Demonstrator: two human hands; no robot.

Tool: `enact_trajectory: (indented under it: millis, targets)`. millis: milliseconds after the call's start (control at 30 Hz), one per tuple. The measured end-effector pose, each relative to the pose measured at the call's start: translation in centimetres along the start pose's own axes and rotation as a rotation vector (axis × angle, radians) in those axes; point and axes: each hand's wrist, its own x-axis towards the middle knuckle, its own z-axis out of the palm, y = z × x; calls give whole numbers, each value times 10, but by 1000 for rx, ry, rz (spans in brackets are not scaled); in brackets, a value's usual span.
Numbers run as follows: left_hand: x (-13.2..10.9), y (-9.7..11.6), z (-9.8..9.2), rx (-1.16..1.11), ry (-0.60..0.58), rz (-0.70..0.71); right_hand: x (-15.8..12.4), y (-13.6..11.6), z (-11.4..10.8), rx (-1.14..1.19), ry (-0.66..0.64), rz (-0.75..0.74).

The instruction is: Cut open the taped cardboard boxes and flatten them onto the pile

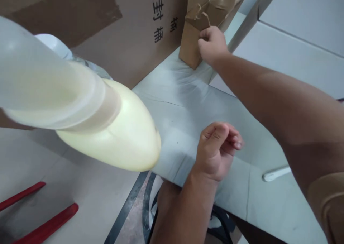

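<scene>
My right hand [212, 45] reaches far forward and its fingers are closed on the torn edge of a small brown cardboard box [200, 20] standing at the back of the white covered table [188, 104]. My left hand [216, 151] hovers over the near part of the table, palm up, fingers loosely curled with nothing visible in them. A large pale yellow rounded object [120, 133] with a translucent white tube [40, 82] fitted on it fills the left of the view, close to the camera.
A big brown carton [129, 32] with black printed characters stands behind the table. A white flat strip [276, 173] lies on the table at right. Two red bars [45, 226] lie on the floor at lower left. White panels [295, 50] are at upper right.
</scene>
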Motion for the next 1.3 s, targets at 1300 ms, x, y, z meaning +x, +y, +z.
enact_trajectory:
  millis: [1300]
  targets:
    - [23,-81,-12,1169,-288,653,-490,-33,-251,281,723,56]
